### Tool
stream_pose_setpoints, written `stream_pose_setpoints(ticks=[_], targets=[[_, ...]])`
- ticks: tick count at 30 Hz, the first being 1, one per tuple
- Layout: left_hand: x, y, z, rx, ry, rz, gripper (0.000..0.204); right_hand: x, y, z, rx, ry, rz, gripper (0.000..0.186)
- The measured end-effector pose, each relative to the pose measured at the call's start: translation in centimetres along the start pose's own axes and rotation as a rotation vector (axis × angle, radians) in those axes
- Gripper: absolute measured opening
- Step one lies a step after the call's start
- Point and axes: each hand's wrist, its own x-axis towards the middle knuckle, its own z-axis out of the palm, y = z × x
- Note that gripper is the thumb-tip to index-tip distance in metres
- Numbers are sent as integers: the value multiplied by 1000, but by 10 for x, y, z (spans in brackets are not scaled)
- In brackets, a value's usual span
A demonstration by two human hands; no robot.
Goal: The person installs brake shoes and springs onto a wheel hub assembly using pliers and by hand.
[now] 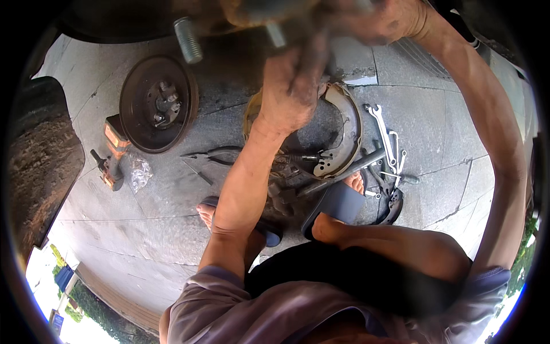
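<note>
At the top edge, close and blurred, is a dark wheel hub (235,43) with threaded wheel studs (188,40) sticking out. My left hand (289,94) is raised just below it, fingers curled in and pointing up; what they grip is hidden. My right hand (389,23) reaches in from the right beside the hub, its fingers blurred and partly cut off by the frame's edge. Beneath my hands, curved brake shoes (342,129) lie on the paving, with a spring and adjuster (301,157) between their lower ends.
A rusty brake drum (130,109) with loose metal parts inside lies at the left. Near it are an orange cordless power tool (116,143), a clear plastic bag (140,174) and long-nose pliers (215,154). Several wrenches (382,129) and a hammer (338,176) lie by my feet.
</note>
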Motion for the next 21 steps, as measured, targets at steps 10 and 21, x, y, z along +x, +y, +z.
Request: stream_pose_setpoints(ticks=[10, 21], targets=[[-4, 3, 4, 197, 29, 29, 38, -14, 0, 24, 86, 133, 120, 20], [-9, 19, -2, 120, 55, -77, 36, -12, 8, 13, -20, 24, 30, 27]])
